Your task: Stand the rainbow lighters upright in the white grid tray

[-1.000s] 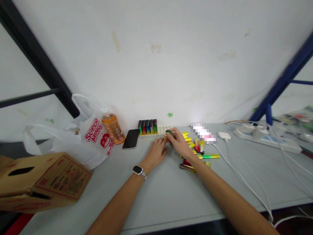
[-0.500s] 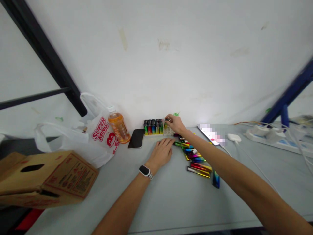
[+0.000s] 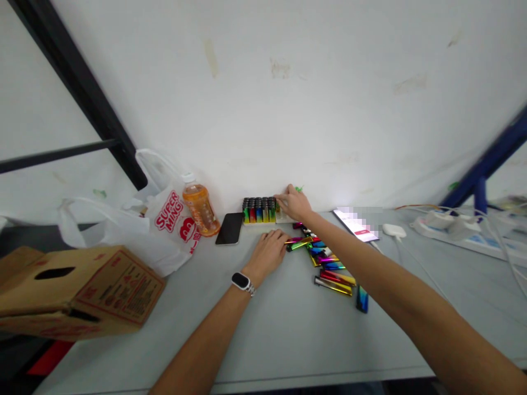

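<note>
My right hand (image 3: 295, 204) reaches to the wall side of the table. Its fingers are pinched at the top of a lighter (image 3: 278, 210) at the right end of the filled rows, partly hidden by the fingers. Several black-topped, colourful lighters (image 3: 259, 212) stand upright in a pale tray (image 3: 284, 219). My left hand (image 3: 269, 251), with a watch band on the wrist, lies palm down on the table, fingers extended. Its fingertips are beside a green-gold lighter (image 3: 300, 244) in the loose pile. More shiny lighters (image 3: 335, 281) lie under and beside my right forearm.
A black phone (image 3: 229, 229), an orange drink bottle (image 3: 201, 206), a white plastic bag (image 3: 164, 241) and a cardboard box (image 3: 99, 291) stand to the left. On the right are a lit phone (image 3: 356, 225), a white charger (image 3: 394, 230) and a power strip (image 3: 461, 233) with cables.
My right hand has lowered the lighter into the tray beside the filled rows. Near my left fingertips, the loose lighters have shifted and turned slightly. The view has tilted a little.
</note>
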Available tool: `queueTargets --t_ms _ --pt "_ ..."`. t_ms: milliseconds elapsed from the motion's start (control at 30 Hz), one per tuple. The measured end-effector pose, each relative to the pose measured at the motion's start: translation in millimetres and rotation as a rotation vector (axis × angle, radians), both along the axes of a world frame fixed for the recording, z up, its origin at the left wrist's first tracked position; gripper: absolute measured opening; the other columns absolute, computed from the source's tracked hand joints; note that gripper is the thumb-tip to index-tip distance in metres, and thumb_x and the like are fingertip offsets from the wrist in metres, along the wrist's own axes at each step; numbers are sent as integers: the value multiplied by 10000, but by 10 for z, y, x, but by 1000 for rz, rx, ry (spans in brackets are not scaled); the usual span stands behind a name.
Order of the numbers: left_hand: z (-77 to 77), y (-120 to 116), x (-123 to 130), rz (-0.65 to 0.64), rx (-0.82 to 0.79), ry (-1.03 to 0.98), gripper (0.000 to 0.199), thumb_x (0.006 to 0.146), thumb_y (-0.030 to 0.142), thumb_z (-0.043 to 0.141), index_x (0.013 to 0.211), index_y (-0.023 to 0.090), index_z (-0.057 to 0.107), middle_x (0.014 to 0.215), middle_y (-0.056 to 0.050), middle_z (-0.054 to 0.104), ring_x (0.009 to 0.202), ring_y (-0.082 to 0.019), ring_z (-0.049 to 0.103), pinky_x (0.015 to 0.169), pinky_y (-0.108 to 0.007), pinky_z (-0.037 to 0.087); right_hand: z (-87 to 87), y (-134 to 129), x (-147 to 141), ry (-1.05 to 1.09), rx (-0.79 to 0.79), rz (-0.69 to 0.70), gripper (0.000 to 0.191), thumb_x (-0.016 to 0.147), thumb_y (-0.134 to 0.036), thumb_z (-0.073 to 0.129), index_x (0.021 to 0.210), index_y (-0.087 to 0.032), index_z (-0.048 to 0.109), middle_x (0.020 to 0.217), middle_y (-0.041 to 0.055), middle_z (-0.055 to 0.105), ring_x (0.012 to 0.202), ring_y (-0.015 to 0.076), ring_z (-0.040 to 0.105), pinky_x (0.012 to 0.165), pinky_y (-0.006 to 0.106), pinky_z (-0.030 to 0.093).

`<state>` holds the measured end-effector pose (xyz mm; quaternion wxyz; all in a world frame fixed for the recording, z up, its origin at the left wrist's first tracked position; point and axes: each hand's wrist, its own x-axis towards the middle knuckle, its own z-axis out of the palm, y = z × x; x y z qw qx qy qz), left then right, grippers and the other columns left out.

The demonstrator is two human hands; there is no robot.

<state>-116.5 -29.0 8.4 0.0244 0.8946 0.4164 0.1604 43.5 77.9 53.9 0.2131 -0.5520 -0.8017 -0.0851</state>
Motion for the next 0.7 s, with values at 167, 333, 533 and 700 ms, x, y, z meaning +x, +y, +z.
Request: queueTargets --t_ms 167,333,533,700 --pt "16 22 -64 -4 -30 -31 204 961 229 534 1121 210 661 1087 -82 646 1052 -250 585 930 -388 465 17 -182 -3 -205 6 -43 477 1046 -388 348 1491 -293 490 1213 168 541 1133 305 525 942 408 338" --pt "-29 87 -144 40 -145 -160 122 910 260 630 990 177 670 975 -74 652 931 -226 611 858 -345 479 -16 -233 31 -304 11 -42 535 1050 -407 306 1566 -275 353 1292 203 518 1148 333 516 940 427 308" --pt "-61 93 -165 77 -190 -213 122 865 273 687 913 170 643 907 -64 662 904 -231 614 821 -340 470 -70 -236 60 -355 -16 3 567 1051 -378 302 1600 -237 266 1308 225 521 1160 331 511 944 430 311" --pt "-78 100 -164 93 -246 -370 131 889 291 651 935 173 619 899 -45 675 833 -194 613 758 -308 471 -39 -312 24 -163 -29 -16 549 1056 -383 320 1583 -231 301 1225 181 566 1133 292 527 933 401 345"
